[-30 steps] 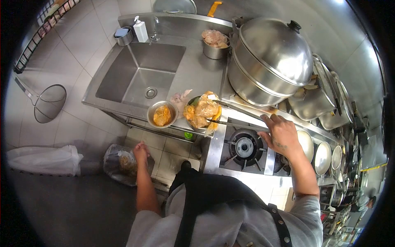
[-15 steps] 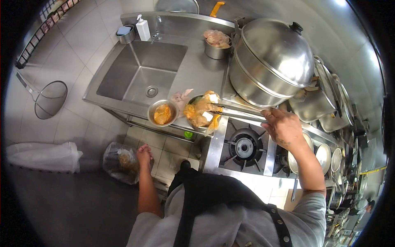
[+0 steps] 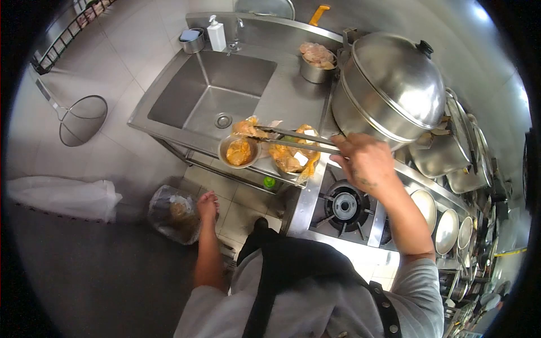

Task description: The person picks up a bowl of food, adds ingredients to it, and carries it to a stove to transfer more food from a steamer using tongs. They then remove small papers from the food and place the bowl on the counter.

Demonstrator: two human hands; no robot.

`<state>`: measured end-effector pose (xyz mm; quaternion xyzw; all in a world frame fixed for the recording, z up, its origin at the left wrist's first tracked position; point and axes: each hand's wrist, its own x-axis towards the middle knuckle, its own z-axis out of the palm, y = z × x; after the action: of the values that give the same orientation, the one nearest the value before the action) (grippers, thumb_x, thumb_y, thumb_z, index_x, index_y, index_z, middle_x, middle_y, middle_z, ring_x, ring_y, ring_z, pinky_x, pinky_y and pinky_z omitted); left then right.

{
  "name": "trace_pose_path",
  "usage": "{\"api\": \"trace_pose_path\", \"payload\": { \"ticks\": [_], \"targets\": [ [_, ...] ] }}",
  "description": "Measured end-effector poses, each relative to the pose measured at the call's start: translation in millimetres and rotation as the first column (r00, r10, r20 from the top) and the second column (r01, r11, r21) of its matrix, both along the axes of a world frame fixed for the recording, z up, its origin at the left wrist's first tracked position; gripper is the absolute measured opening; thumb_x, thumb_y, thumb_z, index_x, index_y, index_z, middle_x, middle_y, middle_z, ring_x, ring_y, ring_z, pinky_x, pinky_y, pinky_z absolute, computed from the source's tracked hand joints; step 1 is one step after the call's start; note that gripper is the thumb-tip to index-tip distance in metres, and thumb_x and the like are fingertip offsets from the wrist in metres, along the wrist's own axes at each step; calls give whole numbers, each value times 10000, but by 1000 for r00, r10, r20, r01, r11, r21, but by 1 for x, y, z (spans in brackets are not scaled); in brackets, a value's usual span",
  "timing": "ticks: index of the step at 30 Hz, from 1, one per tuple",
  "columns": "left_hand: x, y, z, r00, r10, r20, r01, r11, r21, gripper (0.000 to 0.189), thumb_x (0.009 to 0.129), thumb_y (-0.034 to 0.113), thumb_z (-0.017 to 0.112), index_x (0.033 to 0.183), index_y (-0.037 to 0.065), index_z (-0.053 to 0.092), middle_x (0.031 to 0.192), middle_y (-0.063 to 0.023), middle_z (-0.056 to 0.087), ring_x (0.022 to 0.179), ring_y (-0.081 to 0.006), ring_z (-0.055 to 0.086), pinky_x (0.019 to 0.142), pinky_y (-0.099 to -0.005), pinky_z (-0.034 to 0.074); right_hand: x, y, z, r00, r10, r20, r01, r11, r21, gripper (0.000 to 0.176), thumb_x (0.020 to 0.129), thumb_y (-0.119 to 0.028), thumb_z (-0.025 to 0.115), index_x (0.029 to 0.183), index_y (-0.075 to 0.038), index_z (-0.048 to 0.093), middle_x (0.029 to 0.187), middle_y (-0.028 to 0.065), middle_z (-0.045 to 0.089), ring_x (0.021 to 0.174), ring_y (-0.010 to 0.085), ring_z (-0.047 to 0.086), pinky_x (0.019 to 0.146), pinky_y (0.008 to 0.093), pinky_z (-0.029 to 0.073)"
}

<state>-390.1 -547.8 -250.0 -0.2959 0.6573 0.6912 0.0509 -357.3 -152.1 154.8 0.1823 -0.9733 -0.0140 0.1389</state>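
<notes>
Gripping tongs (image 3: 293, 139), my right hand (image 3: 363, 163) holds 1 orange food piece (image 3: 247, 127) over the steel bowl (image 3: 239, 153); my left hand (image 3: 207, 204) hangs half-curled.

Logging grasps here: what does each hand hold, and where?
The right hand holds metal tongs by their handle end; the tips pinch a piece of orange food. The left hand hangs empty.

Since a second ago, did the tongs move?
Yes. The tongs in the right hand swung left: their tips were over the heap of food, and now they hold a piece over the small bowl, nearer the sink.
</notes>
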Motion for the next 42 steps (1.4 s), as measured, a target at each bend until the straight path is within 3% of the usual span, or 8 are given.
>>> {"api": "trace_pose_path", "payload": {
  "ticks": [8,11,13,15,20,23,28,42],
  "targets": [
    [-2,6,23,999,-35,9,35,999,17,228,929,191,569,1120,84,629,834,-13,624,574,-95,540,452,-243,412,-46,-54,-107,980,54,192,-91,977,191,408,859,-347,635,1138,-52,596,882,124,626,801,280,649,626,382,515],
    [-20,33,65,995,-92,-49,93,995,30,275,926,176,560,1176,70,599,839,-21,629,579,-95,547,459,-240,416,-33,-59,-93,975,18,222,-64,977,203,437,858,-349,643,1152,-33,572,919,148,625,820,310,647,655,397,514],
    [-34,51,81,990,-111,-89,117,992,55,314,923,161,553,1220,60,571,841,-26,634,581,-97,552,462,-240,423,-21,-45,-75,955,-51,294,27,996,86,459,856,-343,650,1183,-32,568,920,152,633,795,326,644,645,418,510],
    [-51,65,88,985,-76,-155,94,990,106,360,927,149,518,1273,48,512,830,-38,640,650,-119,595,509,-257,468,-4,-26,-54,981,-21,191,26,999,-22,458,855,-343,653,1181,-28,584,868,164,641,765,344,641,644,435,499],
    [-83,77,83,982,-30,-185,44,997,69,416,916,100,513,1323,36,460,813,-39,634,625,-109,595,490,-242,465,48,4,-15,904,-297,306,328,943,-53,403,851,-340,654,1113,-37,617,836,188,651,748,352,660,655,432,525],
    [-92,75,76,985,-44,-164,57,995,76,456,895,28,532,1342,28,436,801,-39,620,607,-96,588,478,-232,468,72,17,-43,934,-283,216,303,951,-66,397,847,-335,658,1119,-47,626,818,180,648,696,353,654,627,422,528],
    [-94,83,70,987,-2,-163,26,989,144,412,898,34,542,1302,34,463,755,-38,614,570,-101,582,465,-232,467,76,2,-62,916,-324,235,342,939,-39,388,819,-311,682,1114,-64,635,842,107,638,783,277,654,629,387,541],
    [-91,62,67,991,54,-125,-36,989,145,338,887,88,560,1222,55,535,811,-9,602,577,-82,539,459,-221,427,78,17,-50,911,-329,250,384,896,-221,346,840,-316,681,1076,-63,672,853,166,680,729,345,663,622,415,518]
  ]
}}
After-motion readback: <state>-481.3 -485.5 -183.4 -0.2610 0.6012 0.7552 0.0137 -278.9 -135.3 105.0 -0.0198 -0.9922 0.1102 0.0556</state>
